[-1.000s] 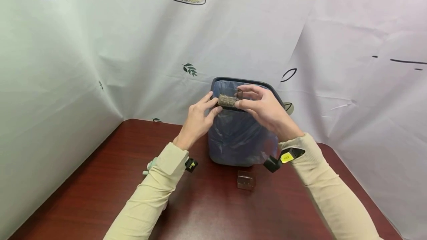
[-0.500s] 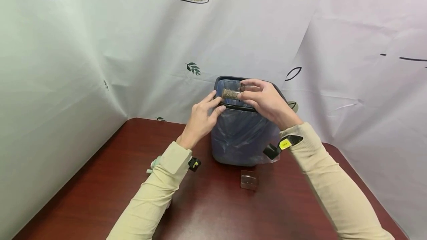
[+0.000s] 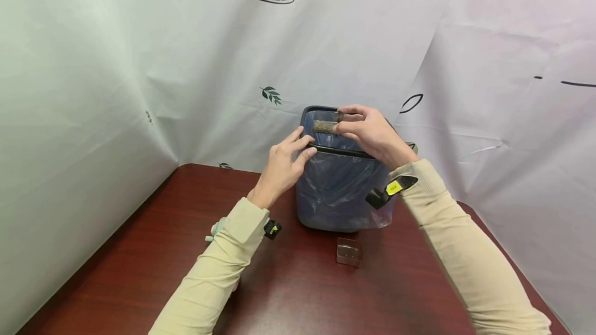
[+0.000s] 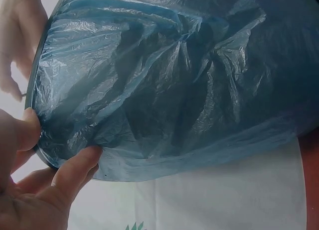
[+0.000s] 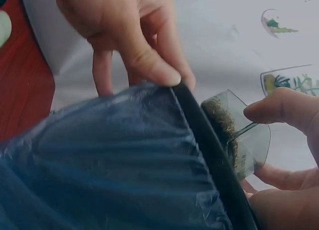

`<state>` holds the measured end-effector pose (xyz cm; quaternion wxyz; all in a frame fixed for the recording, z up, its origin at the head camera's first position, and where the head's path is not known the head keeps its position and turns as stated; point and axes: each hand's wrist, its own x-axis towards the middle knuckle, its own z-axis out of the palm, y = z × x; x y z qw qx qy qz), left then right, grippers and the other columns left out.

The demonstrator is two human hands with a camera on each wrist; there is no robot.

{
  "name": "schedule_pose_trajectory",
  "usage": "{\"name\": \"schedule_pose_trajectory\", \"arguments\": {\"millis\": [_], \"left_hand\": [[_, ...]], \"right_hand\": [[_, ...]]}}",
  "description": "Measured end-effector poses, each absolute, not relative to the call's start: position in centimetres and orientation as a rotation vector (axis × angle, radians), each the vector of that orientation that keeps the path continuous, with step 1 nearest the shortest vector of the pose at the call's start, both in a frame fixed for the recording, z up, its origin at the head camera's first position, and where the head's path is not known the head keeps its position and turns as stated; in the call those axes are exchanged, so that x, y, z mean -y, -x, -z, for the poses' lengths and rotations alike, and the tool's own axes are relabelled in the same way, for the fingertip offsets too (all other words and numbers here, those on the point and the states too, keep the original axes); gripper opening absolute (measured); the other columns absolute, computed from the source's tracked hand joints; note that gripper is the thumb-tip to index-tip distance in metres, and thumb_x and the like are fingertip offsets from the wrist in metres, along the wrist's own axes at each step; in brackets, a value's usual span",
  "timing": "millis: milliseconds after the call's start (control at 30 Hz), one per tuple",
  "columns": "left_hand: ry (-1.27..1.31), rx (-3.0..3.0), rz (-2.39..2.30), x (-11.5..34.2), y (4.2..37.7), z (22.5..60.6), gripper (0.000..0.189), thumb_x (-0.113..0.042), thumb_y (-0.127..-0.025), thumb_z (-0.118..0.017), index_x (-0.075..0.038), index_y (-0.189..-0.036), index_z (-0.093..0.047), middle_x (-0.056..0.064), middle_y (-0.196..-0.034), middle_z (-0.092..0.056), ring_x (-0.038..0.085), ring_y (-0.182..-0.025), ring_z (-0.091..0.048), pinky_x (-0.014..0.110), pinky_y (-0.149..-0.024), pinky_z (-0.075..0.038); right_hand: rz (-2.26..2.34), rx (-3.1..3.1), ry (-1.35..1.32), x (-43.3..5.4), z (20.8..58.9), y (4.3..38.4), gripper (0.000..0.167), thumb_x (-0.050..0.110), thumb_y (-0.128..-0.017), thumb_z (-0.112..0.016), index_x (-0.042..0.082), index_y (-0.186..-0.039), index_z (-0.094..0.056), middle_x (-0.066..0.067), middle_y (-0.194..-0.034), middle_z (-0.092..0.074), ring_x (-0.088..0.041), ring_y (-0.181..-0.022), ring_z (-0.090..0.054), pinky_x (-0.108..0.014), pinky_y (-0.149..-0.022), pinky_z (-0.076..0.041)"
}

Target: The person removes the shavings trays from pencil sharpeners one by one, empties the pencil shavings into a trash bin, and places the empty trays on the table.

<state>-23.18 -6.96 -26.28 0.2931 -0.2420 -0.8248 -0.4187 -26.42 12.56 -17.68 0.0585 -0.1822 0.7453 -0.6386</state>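
A dark bin stands on the table, lined with a bluish translucent bag that folds over its black rim. My left hand grips the rim's near left corner, thumb and fingers on either side of it. Over the bin's mouth, my right hand holds a small clear container between thumb and fingers. The container is tipped on its side, and brown granular bits lie along its lower wall. The bottom inside the bin is hidden from the head view.
A small clear reddish-looking box or lid lies on the dark red table before the bin. Behind my left sleeve, a mint-green object is partly hidden. White printed cloth hangs round the back and sides.
My right hand has carried the container away from me, from the near rim to farther over the bin's mouth. My left hand stays at the rim.
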Motion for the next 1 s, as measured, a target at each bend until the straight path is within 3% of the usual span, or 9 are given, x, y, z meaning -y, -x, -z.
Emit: {"name": "schedule_pose_trajectory", "arguments": {"millis": [167, 367, 667, 1000], "left_hand": [[0.645, 2.198, 1.102, 6.91, 23.16, 26.32, 0.034, -0.030, -0.090, -0.056, -0.010, -0.117, -0.064, 0.016, -0.139, -0.041, 0.029, -0.125, -0.043, 0.042, -0.100, -0.037], [0.650, 2.197, 1.081, 6.92, 23.13, 26.26, 0.031, -0.031, -0.091, -0.056, -0.013, -0.115, -0.065, 0.014, -0.140, -0.041, 0.028, -0.125, -0.043, 0.041, -0.100, -0.037], [0.665, 2.185, 1.072, 6.98, 23.05, 26.15, 0.030, -0.030, -0.090, -0.057, -0.013, -0.114, -0.065, 0.015, -0.139, -0.042, 0.026, -0.126, -0.042, 0.040, -0.100, -0.037], [0.661, 2.186, 1.073, 6.99, 23.02, 26.33, 0.029, -0.029, -0.090, -0.057, -0.014, -0.113, -0.065, 0.014, -0.139, -0.042, 0.027, -0.126, -0.043, 0.040, -0.100, -0.037]], "right_hand": [[1.767, -2.484, 0.567, -12.64, 17.75, 26.70, 0.060, 0.002, -0.081, -0.064, 0.004, -0.135, -0.039, -0.017, -0.133, -0.039, -0.029, -0.113, -0.047, -0.041, -0.095, -0.040], [1.385, -2.879, 0.648, -12.72, 17.61, 26.66, 0.061, 0.009, -0.076, -0.068, 0.009, -0.132, -0.044, -0.017, -0.133, -0.043, -0.031, -0.117, -0.046, -0.045, -0.090, -0.042], [0.743, -3.274, 0.977, -12.35, 17.86, 26.29, 0.064, 0.010, -0.072, -0.071, 0.001, -0.130, -0.044, -0.021, -0.126, -0.044, -0.032, -0.101, -0.048, -0.045, -0.085, -0.040], [0.515, -3.265, 1.123, -11.97, 17.55, 25.90, 0.064, -0.001, -0.072, -0.063, -0.002, -0.132, -0.041, -0.022, -0.127, -0.040, -0.034, -0.107, -0.044, -0.046, -0.086, -0.039]]}}
